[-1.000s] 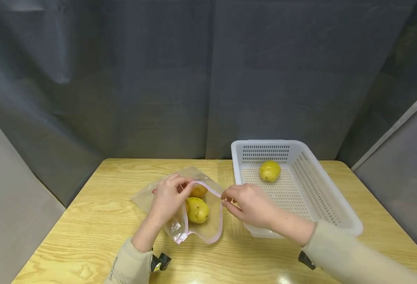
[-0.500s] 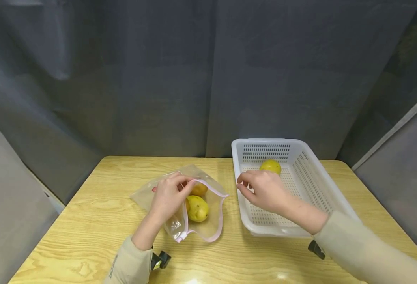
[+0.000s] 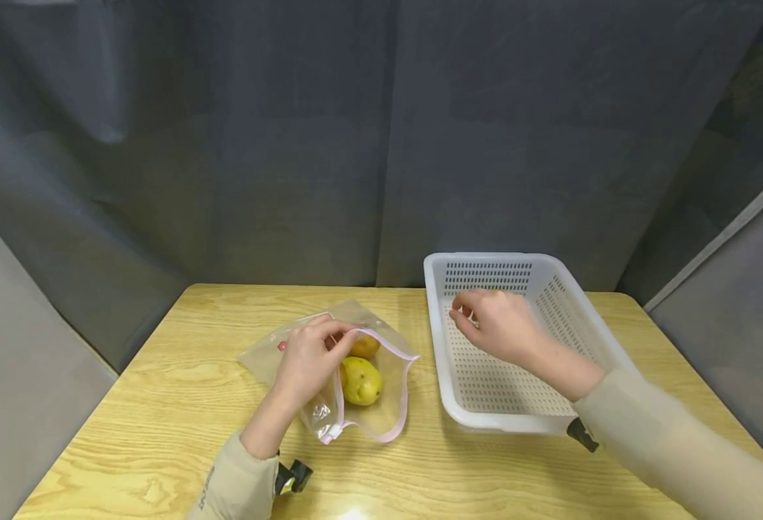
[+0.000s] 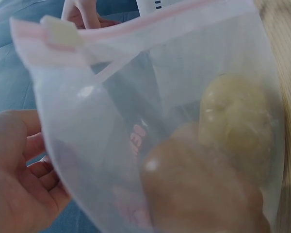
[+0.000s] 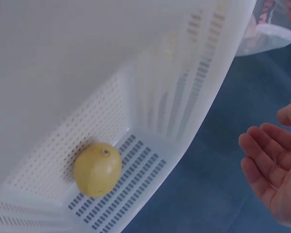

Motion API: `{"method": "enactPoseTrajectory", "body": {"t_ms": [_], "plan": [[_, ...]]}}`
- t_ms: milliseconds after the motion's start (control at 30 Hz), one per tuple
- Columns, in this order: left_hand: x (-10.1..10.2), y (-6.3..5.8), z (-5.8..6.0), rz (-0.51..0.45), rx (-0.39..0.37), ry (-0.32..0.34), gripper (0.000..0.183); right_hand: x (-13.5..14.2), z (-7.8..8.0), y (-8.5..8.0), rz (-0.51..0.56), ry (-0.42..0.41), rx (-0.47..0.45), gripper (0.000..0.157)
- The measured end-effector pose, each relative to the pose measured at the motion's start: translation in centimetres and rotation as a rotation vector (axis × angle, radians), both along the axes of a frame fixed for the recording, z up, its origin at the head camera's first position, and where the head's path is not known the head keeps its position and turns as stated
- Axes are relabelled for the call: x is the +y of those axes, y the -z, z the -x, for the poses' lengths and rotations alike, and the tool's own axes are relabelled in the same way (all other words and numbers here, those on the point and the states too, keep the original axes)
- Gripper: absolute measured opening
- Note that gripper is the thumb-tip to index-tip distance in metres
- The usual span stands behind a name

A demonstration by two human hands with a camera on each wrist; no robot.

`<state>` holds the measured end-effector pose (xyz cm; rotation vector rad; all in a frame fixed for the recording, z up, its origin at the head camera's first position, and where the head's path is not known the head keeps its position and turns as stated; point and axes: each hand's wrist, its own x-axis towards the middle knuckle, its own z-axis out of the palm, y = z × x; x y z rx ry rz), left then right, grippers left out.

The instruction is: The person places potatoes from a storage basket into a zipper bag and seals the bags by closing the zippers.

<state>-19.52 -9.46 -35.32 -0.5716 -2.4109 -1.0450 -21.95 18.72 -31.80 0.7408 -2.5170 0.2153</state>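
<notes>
My left hand [image 3: 306,361] pinches the pink-edged mouth of a clear slider zip bag [image 3: 390,404], holding it apart. Inside lie a yellow fruit [image 3: 362,381] and a browner, orange-tinted one [image 3: 364,347]; the left wrist view shows them dimly through the plastic [image 4: 111,111]. My right hand [image 3: 501,325] hovers over a white slotted basket [image 3: 442,368], fingers loosely bent with nothing in them. On the basket floor sits a single yellow fruit [image 5: 97,170] with a small stem spot, almost fully hidden behind the hand in the head view.
A light wooden table [image 3: 160,404] bears the bag on the left and the basket on the right. The basket's raised walls surround the fruit. Dark grey curtain [image 3: 290,144] stands behind the table. The bag's white slider [image 3: 332,433] sits at its near corner.
My right hand has let go of the bag's right edge and moved right and away from me, over the basket. My left hand has stayed at the bag's mouth.
</notes>
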Motion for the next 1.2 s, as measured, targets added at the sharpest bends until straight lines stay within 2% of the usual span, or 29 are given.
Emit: {"method": "enactPoseTrajectory", "body": {"t_ms": [200,467,700,933,1200], "plan": [[0.1,0.1,0.0,0.004,-0.005,0.002,0.013,0.6,1.5,0.0,-0.003,0.036,-0.026,0.010],[0.2,-0.1,0.0,-0.005,-0.007,0.004,0.011,1.6,2.5,-0.2,-0.027,0.115,-0.125,0.014],[0.2,0.0,-0.1,0.003,-0.015,0.006,0.013,2.4,3.5,-0.4,-0.053,0.169,-0.169,0.017],[0.3,0.1,-0.1,-0.005,-0.022,0.002,0.012,2.9,4.9,-0.4,-0.013,0.248,-0.240,0.024],[0.4,0.1,-0.1,-0.023,-0.029,0.013,0.013,3.6,6.0,0.1,0.025,0.334,-0.293,0.024]]}}
